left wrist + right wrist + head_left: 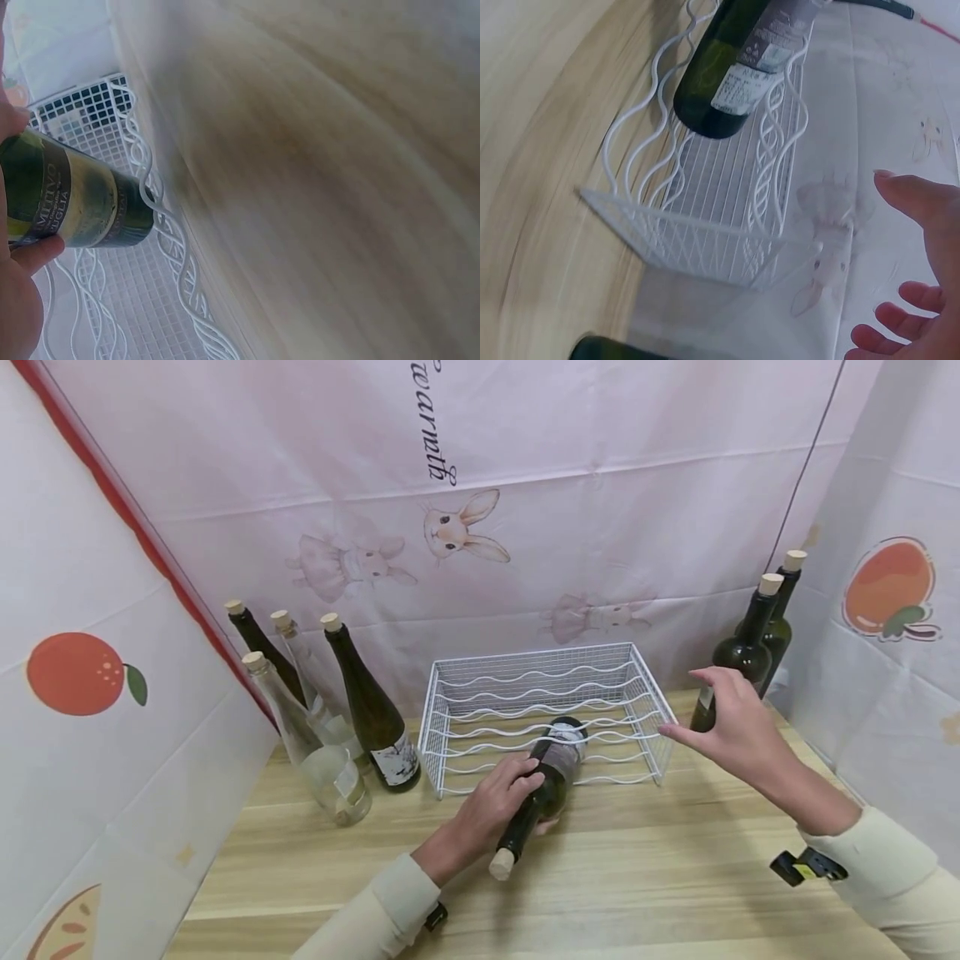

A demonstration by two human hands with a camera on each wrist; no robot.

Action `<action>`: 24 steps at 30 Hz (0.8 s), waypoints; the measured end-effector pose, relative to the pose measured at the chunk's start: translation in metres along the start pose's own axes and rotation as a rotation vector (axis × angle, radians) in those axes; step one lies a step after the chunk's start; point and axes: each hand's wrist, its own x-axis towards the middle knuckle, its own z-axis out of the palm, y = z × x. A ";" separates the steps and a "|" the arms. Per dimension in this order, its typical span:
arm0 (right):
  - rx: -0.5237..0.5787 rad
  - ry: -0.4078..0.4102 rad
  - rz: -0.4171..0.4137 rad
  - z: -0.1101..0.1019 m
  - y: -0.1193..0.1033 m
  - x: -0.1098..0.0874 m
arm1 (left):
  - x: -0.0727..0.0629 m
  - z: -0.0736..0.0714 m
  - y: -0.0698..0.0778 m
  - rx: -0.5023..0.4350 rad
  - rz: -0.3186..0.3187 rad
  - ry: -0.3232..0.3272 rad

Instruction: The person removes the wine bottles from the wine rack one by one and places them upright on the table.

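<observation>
My left hand (487,802) grips a dark green wine bottle (557,770) around its body, its corked neck slanting down toward me. The bottle's base overlaps the wavy wires of a white wire wine rack (534,655) in the head view. In the left wrist view, fingers and thumb lie on either side of the labelled bottle (90,199), its base close to the rack's wavy wires (176,247). Off the rack's right end, my right hand (738,727) is empty, thumb and fingers spread apart. The right wrist view shows the bottle's (739,90) base and back label over the rack.
Left of the rack stand several corked bottles, including a clear one (322,764) and a dark labelled one (375,718). Behind my right hand are two dark corked bottles, one nearer (742,652) and one behind (782,631). Printed cloth (600,543) hangs behind the wooden table (600,877).
</observation>
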 end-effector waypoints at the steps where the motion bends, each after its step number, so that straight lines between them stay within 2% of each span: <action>1: 0.001 0.004 -0.021 0.001 -0.003 0.000 | -0.001 -0.001 0.000 -0.005 -0.003 0.002; 11: 0.016 -0.006 -0.123 0.012 -0.027 -0.004 | -0.006 -0.013 0.005 -0.057 -0.064 0.021; 19: -0.002 -0.037 -0.204 0.016 -0.041 -0.006 | -0.004 -0.017 0.007 -0.050 -0.110 0.091; 24: 0.017 -0.034 -0.285 0.022 -0.048 -0.009 | -0.001 -0.020 0.008 -0.076 -0.151 0.115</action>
